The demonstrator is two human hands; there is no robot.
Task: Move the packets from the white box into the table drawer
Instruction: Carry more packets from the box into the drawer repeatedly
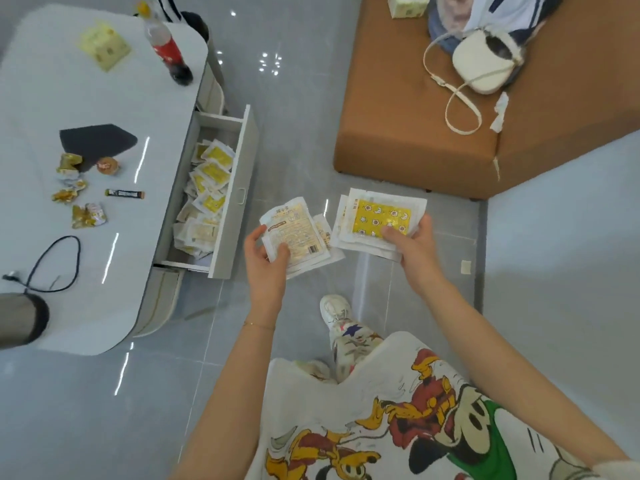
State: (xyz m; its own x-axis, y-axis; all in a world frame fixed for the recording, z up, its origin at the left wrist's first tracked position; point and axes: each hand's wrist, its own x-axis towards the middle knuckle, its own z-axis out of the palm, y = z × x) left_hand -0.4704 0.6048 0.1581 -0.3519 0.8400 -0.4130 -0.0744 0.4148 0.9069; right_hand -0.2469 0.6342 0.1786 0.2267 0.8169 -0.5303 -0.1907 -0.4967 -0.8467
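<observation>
My left hand (265,261) grips a small stack of white packets (299,233), printed back side up, just right of the open table drawer (242,188). My right hand (412,244) holds a second stack of packets (377,216) whose top one shows a yellow patterned face. Both stacks hang over the grey floor, side by side and slightly overlapping. The drawer is pulled out from the white table (69,116) and holds several yellow-and-white packets (207,192) in a loose heap. No white box is in view.
On the table lie a cola bottle (169,51), a yellow tissue pack (105,46), a dark mat (97,142), snack wrappers (78,195), a black cable (52,265) and a dark cup (20,318). A brown sofa (415,126) with a white bag (485,64) stands to the right.
</observation>
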